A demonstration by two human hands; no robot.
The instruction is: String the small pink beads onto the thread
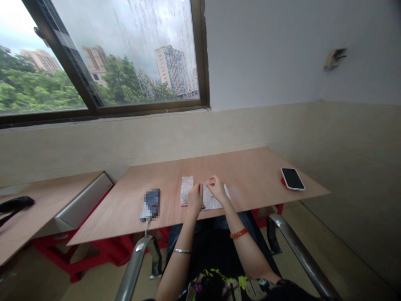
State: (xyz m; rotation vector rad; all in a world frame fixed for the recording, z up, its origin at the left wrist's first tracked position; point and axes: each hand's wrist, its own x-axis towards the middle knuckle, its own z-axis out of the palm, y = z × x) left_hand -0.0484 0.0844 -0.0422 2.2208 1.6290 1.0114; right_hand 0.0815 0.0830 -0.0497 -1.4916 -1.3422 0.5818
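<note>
Both my hands work at the near edge of a wooden table (250,167). My left hand (194,197) is curled with its fingers pressed on a white sheet or flat packet (214,201) lying there. My right hand (216,187) pinches the top of the same sheet, fingers closed. A small clear packet (186,188) with pinkish contents lies flat just left of my left hand. A silver bangle is on my left wrist and an orange one on my right.
A dark device (151,204) with a white cable lies left of the packet. A phone (292,178) with a white rim rests at the table's right end. Metal chair armrests (293,242) flank my lap. A second table (46,200) stands at the left.
</note>
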